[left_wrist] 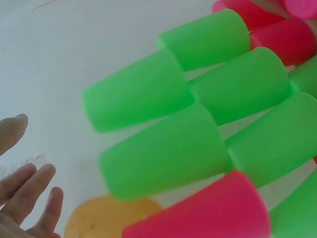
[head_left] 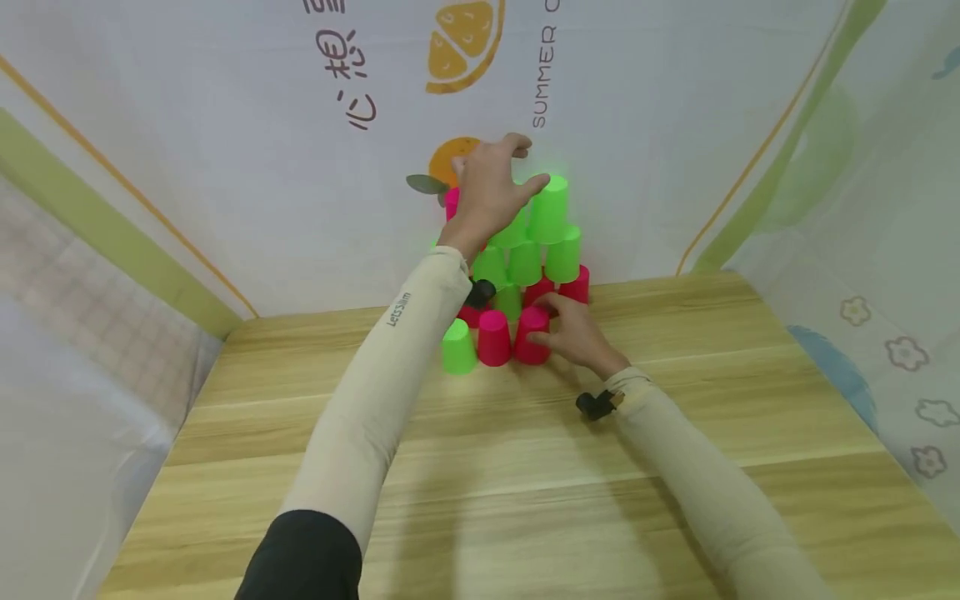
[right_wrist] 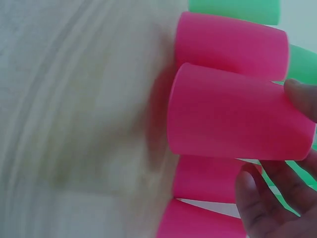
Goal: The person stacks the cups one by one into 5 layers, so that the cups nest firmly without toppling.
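A stack of pink and green cups stands against the back cloth; one green cup (head_left: pixel 550 210) is in its top row. My left hand (head_left: pixel 491 185) is raised over the stack with its fingers spread and nothing in them. In the left wrist view, that hand's fingers (left_wrist: pixel 37 193) are apart from the green cups (left_wrist: pixel 163 151) and the pink cup (left_wrist: pixel 203 210). My right hand (head_left: pixel 576 335) grips an upside-down pink cup (right_wrist: pixel 237 114) at the right end of a short front row, thumb on one side and fingers on the other. My left forearm hides part of the stack.
Beside the gripped cup in the front row stand another pink cup (head_left: pixel 494 340) and a green cup (head_left: pixel 459 348). The wooden table (head_left: pixel 525 500) reaches the printed back cloth (head_left: pixel 637 150); hanging cloths border both sides.
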Motion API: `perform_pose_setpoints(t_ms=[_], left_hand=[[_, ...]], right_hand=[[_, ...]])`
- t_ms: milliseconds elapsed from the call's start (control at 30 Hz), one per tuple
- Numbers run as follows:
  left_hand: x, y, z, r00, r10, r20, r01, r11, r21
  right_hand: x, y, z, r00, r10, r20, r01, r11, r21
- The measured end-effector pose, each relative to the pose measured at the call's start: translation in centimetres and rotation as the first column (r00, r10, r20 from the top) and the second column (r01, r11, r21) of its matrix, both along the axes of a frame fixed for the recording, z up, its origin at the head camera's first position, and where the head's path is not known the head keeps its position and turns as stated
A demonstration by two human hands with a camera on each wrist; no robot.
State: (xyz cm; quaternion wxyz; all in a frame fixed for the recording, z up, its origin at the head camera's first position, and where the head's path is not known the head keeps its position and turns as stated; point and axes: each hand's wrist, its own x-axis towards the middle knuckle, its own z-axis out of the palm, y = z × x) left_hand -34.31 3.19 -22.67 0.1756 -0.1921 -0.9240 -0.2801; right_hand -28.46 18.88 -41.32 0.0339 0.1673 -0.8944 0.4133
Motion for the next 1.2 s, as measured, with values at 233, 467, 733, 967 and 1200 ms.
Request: perform_pose_setpoints(t_ms=[233, 467, 733, 967, 1200], left_hand=[[2.0, -4.8, -1.0, 0.999, -0.030, -0.031, 0.036, 0.980, 0.194], [4.5, -9.4, -5.2, 0.998, -0.054, 0.011, 0.048, 0.943, 0.330], [6.6, -12.9, -11.0, 0.992, -0.053, 0.113, 0.003, 0.916, 0.402], [6.8, -14.0, -15.0, 0.968, -0.049, 0.245, -0.050, 0.922, 0.384], [6.8, -14.4, -18.5, 0.908, -0.075, 0.411, -0.087, 0.929, 0.360]], right_hand=[[-0.4, 0.3, 1.9, 0.999, 0.034, 0.008, -0.034, 0.998, -0.049], [-0.2, 0.6, 5.1, 0.999, 0.029, -0.033, -0.028, 0.999, 0.038], [-0.3, 0.3, 8.4, 0.999, 0.053, -0.009, -0.052, 0.995, 0.085], [-0.3, -0.2, 10.8, 0.998, 0.056, 0.023, -0.058, 0.994, 0.097], [-0.7, -1.2, 13.5, 0.994, 0.095, 0.056, -0.100, 0.990, 0.096]])
